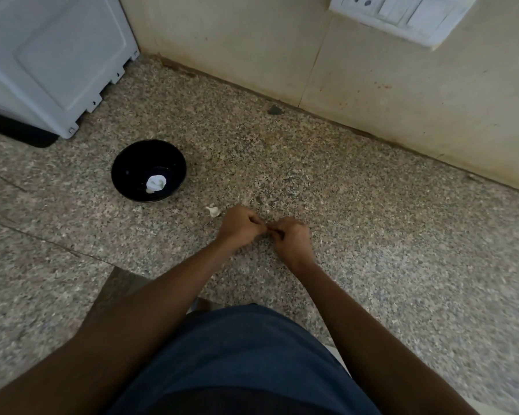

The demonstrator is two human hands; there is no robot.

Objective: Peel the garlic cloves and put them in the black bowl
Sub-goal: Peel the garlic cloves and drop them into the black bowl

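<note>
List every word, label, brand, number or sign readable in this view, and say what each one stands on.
No readable text anywhere in this view.
White switch and socket plate on the wall: no lettering shows.
Pale grey appliance panel: no label shows.
Round black bowl: no mark shows.
Dark blue garment: no print shows.

A bowl (149, 171) sits on the counter (372, 235), left of both hands (240, 226), a garlic piece (213, 211) between.
</note>
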